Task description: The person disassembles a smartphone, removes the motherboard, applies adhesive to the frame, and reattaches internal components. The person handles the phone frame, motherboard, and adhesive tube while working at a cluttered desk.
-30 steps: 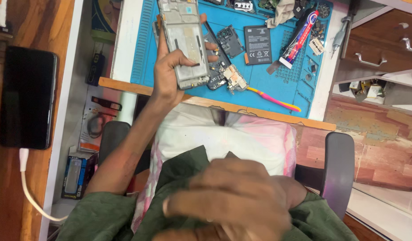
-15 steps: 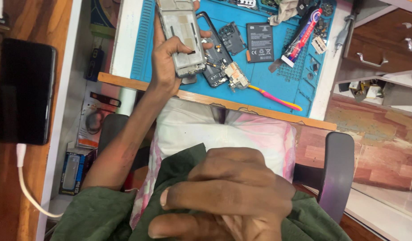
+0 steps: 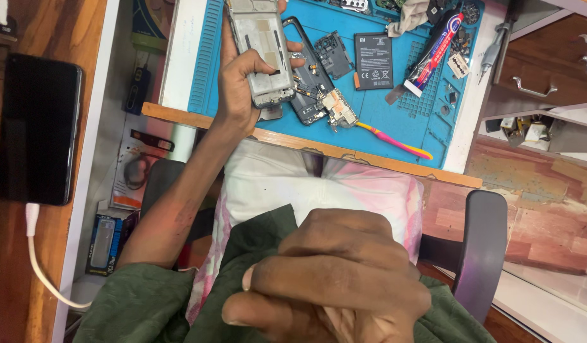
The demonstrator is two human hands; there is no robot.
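While our left hand (image 3: 242, 86) gripped the opened phone frame (image 3: 263, 54) above the blue mat (image 3: 395, 105), our right hand (image 3: 331, 279) stayed clenched near the camera, empty as far as visible; refitting parts would need both.

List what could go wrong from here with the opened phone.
1. Only the left hand holds the phone frame; if that grip slips, the frame could land on the loose circuit board nearby.
2. The pink toothbrush lies near the front edge of the blue mat; a wrist could sweep it off.
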